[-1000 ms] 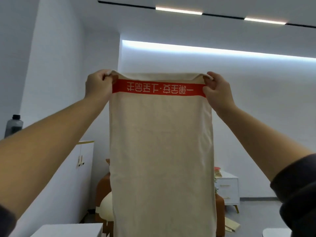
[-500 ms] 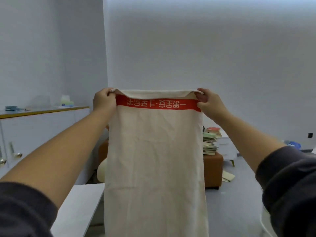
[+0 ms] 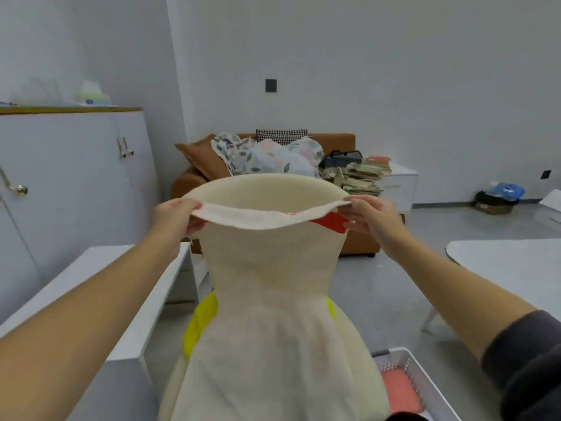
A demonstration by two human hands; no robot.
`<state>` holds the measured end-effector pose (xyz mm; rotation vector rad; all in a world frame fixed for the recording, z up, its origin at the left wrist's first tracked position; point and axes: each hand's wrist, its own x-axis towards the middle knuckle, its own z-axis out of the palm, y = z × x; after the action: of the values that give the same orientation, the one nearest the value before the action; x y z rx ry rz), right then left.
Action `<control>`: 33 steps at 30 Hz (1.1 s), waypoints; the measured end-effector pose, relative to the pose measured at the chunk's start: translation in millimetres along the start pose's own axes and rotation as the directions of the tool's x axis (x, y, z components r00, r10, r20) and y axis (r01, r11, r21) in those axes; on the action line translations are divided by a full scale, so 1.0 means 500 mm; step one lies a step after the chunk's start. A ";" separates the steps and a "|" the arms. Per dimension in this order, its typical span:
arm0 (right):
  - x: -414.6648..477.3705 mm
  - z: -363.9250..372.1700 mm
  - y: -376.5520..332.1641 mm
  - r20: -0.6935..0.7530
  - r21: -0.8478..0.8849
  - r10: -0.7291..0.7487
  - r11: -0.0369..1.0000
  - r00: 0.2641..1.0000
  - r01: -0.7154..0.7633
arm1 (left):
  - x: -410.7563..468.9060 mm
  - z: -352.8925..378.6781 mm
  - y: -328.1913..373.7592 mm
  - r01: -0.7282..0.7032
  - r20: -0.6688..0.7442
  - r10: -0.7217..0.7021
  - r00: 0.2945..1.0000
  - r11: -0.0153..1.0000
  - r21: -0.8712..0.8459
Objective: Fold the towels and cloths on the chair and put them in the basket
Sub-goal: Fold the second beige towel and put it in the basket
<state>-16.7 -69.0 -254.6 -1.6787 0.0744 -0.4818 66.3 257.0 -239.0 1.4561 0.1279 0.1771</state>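
While my left hand [image 3: 173, 215] and right hand [image 3: 368, 215] are pinching the towel's [image 3: 270, 314] top corners at mid-frame, it is hanging before the chair [image 3: 267, 189]; the basket [image 3: 425, 387] is sitting lower right.

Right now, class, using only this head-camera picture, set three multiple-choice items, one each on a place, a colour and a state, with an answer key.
1. Where is the white perforated plastic basket?
A. lower right
B. on the sofa
C. top left

2. What colour is the band at the cream cotton towel's top corner?
A. blue
B. red
C. green

3. How is the towel held?
A. one hand only
B. lying loose
C. pinched by both hands

Key: 1 A, it sits by the right forearm; 2 B, red shows beside the right hand; 3 C, the left hand and right hand grip opposite corners.
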 end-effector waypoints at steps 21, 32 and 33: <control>-0.427 -0.008 0.276 0.228 -0.374 0.360 0.890 0.905 -0.260 | -0.247 -0.253 -0.387 -0.196 0.354 -0.160 0.921 0.595 0.779; -0.449 0.034 0.357 0.502 -0.858 0.195 0.237 0.842 0.456 | -0.268 -0.238 -0.443 -0.607 0.582 -0.209 0.786 -0.080 0.791; -0.449 0.038 0.365 0.504 -0.855 0.135 0.215 0.853 0.472 | -0.267 -0.239 -0.443 -0.617 0.595 -0.200 0.779 -0.074 0.783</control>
<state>-173.3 -11.4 -491.6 -3.1190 -0.2738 -0.0875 -78.5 324.0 -475.3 3.0767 -0.7314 -0.1794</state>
